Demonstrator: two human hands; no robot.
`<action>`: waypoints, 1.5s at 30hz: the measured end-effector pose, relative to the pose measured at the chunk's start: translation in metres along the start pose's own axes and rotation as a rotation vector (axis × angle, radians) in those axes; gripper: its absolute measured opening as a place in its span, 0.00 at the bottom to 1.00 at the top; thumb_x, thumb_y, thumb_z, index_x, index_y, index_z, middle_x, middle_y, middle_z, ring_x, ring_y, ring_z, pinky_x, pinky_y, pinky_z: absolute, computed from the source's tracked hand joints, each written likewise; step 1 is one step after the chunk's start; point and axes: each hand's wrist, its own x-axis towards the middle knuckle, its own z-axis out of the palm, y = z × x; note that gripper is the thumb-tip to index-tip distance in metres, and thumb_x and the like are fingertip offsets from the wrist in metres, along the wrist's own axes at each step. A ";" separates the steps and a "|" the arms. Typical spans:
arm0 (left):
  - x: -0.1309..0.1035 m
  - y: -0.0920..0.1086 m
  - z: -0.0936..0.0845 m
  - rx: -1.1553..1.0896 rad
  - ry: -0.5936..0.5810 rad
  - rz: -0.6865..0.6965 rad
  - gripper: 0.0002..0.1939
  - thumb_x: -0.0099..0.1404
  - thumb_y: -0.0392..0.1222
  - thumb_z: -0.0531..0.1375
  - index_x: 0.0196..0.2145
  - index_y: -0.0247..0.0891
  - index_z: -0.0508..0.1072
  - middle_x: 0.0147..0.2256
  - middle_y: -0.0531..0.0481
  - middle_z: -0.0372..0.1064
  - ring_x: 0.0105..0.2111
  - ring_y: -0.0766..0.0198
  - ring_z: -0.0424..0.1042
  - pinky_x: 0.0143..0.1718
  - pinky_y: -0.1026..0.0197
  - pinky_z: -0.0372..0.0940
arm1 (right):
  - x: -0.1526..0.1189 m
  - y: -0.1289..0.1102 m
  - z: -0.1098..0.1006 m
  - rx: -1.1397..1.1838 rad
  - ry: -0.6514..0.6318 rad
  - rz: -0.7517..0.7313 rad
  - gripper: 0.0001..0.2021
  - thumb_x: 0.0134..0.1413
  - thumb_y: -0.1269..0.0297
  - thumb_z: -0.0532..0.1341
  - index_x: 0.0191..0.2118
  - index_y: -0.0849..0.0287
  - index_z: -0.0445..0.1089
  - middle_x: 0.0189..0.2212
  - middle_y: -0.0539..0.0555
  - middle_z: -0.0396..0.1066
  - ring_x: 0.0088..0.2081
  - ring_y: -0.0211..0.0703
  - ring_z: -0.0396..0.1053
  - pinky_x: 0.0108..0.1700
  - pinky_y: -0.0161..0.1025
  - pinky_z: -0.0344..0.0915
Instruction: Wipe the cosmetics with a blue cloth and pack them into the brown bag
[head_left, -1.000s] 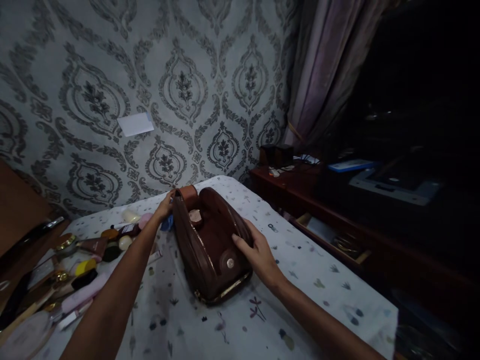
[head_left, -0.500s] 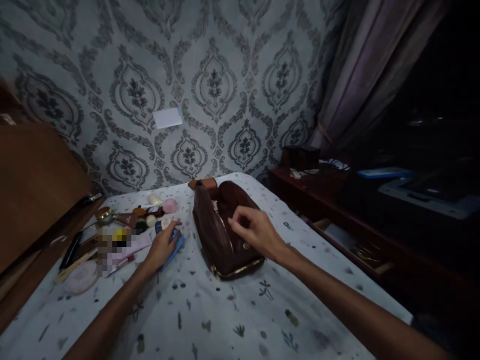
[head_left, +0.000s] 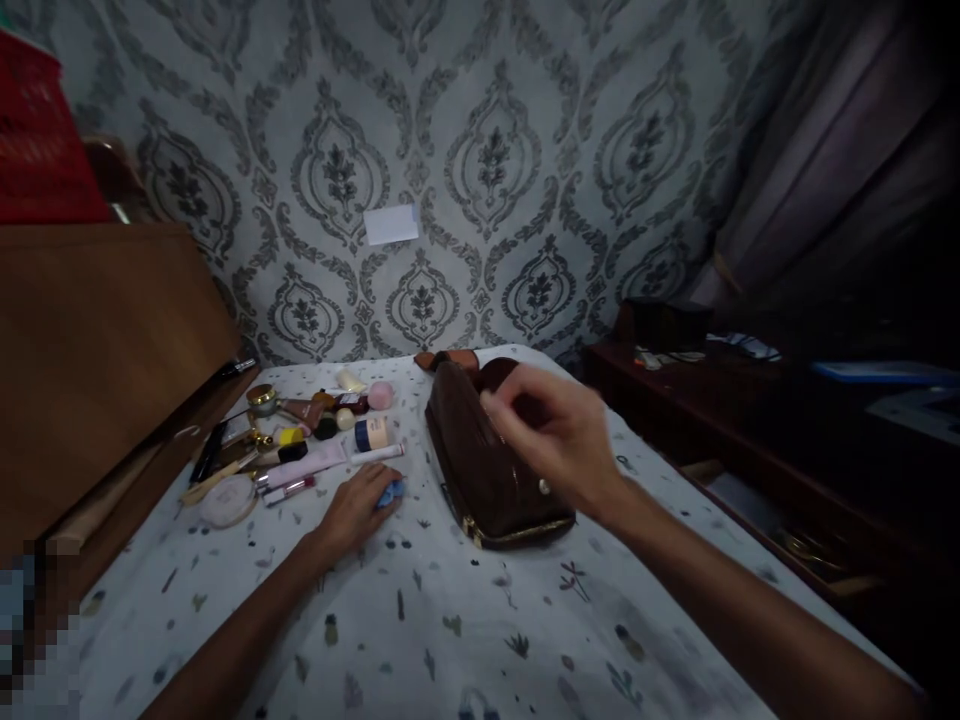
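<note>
A dark brown leather bag [head_left: 480, 460] with a gold zip stands on the printed bedsheet, its top opening partly hidden by my right hand. My right hand [head_left: 559, 435] is over the bag's right side, thumb and fingers pinched together; anything between them is too small or hidden to tell. My left hand [head_left: 364, 508] rests low over the sheet, left of the bag, with its fingers closed around a crumpled blue cloth [head_left: 391, 492]. Just beyond it lie a slim white tube [head_left: 377, 453] and a blue-and-cream jar [head_left: 373, 434].
Several cosmetics, among them a pink tube [head_left: 304, 466], a round compact [head_left: 228, 500] and a pink ball [head_left: 380, 396], lie at left. An orange-brown item [head_left: 454, 360] is behind the bag. A brown box [head_left: 105, 350] borders the left, a dark desk [head_left: 645, 395] the right.
The view has turned left, so everything sits further right. My left hand has drawn back from the jar, the cloth more bunched in it. My right hand has risen over the bag, still pinched.
</note>
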 end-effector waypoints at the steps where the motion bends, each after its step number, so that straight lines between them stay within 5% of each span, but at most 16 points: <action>1: -0.002 -0.001 -0.001 -0.009 0.018 0.009 0.10 0.68 0.45 0.54 0.43 0.44 0.73 0.44 0.46 0.73 0.46 0.56 0.71 0.47 0.56 0.67 | -0.006 0.000 0.009 0.051 -0.087 0.013 0.12 0.57 0.63 0.60 0.23 0.57 0.65 0.19 0.47 0.65 0.22 0.34 0.61 0.25 0.32 0.57; 3: -0.004 -0.003 -0.004 -0.044 0.084 0.003 0.10 0.69 0.43 0.53 0.42 0.44 0.72 0.43 0.47 0.73 0.45 0.57 0.72 0.47 0.57 0.66 | -0.018 0.000 0.025 0.143 -0.213 0.065 0.12 0.57 0.63 0.60 0.23 0.57 0.65 0.20 0.47 0.66 0.23 0.35 0.62 0.26 0.32 0.58; 7: -0.007 -0.014 -0.018 -0.085 0.207 -0.142 0.10 0.68 0.46 0.52 0.41 0.42 0.71 0.39 0.47 0.74 0.39 0.57 0.73 0.43 0.56 0.67 | -0.036 0.001 0.057 0.242 -0.268 0.183 0.09 0.56 0.64 0.59 0.25 0.57 0.66 0.22 0.47 0.67 0.25 0.36 0.65 0.29 0.32 0.61; 11: -0.010 -0.028 -0.025 -0.061 0.281 -0.250 0.11 0.68 0.46 0.51 0.38 0.41 0.71 0.37 0.48 0.74 0.37 0.57 0.72 0.42 0.56 0.66 | -0.057 0.019 0.108 0.202 -0.425 0.272 0.05 0.54 0.66 0.58 0.37 0.57 0.70 0.31 0.50 0.72 0.31 0.41 0.70 0.32 0.35 0.64; 16: -0.017 -0.036 -0.017 -0.015 0.276 -0.236 0.10 0.67 0.44 0.51 0.38 0.42 0.71 0.35 0.48 0.73 0.37 0.56 0.72 0.40 0.56 0.65 | -0.070 0.057 0.184 -0.097 -0.274 0.467 0.21 0.47 0.68 0.60 0.51 0.60 0.67 0.47 0.61 0.70 0.50 0.54 0.67 0.54 0.48 0.64; 20: -0.018 -0.040 -0.012 0.020 0.265 -0.204 0.08 0.66 0.41 0.53 0.38 0.42 0.71 0.37 0.47 0.73 0.39 0.56 0.73 0.41 0.57 0.66 | -0.074 0.070 0.222 -0.119 -0.258 0.513 0.26 0.46 0.69 0.59 0.54 0.61 0.65 0.48 0.64 0.69 0.51 0.59 0.67 0.55 0.53 0.63; 28: -0.015 -0.051 -0.012 0.049 0.273 -0.221 0.08 0.68 0.40 0.52 0.38 0.42 0.70 0.36 0.47 0.72 0.38 0.56 0.72 0.39 0.56 0.66 | -0.081 0.084 0.235 -0.111 -0.171 0.554 0.24 0.47 0.65 0.57 0.53 0.61 0.66 0.43 0.62 0.72 0.47 0.58 0.69 0.50 0.51 0.65; 32: -0.013 -0.056 -0.007 0.065 0.298 -0.221 0.08 0.66 0.38 0.53 0.40 0.42 0.71 0.42 0.44 0.73 0.45 0.54 0.72 0.46 0.52 0.67 | -0.068 0.096 0.243 -0.117 -0.119 0.585 0.22 0.52 0.58 0.56 0.53 0.60 0.65 0.44 0.63 0.70 0.49 0.60 0.68 0.53 0.53 0.63; 37: -0.011 -0.062 -0.002 0.072 0.303 -0.212 0.10 0.64 0.34 0.56 0.43 0.40 0.71 0.55 0.39 0.68 0.57 0.51 0.65 0.58 0.47 0.62 | -0.025 0.119 0.257 -0.123 -0.056 0.674 0.21 0.54 0.55 0.55 0.52 0.59 0.66 0.46 0.65 0.68 0.53 0.61 0.65 0.55 0.53 0.61; 45: -0.011 -0.052 -0.008 0.092 0.247 -0.248 0.12 0.62 0.31 0.56 0.43 0.40 0.69 0.52 0.42 0.68 0.54 0.53 0.67 0.52 0.48 0.66 | 0.048 0.149 0.287 -0.238 -0.150 0.848 0.29 0.52 0.56 0.59 0.60 0.60 0.62 0.53 0.68 0.64 0.56 0.64 0.63 0.54 0.54 0.61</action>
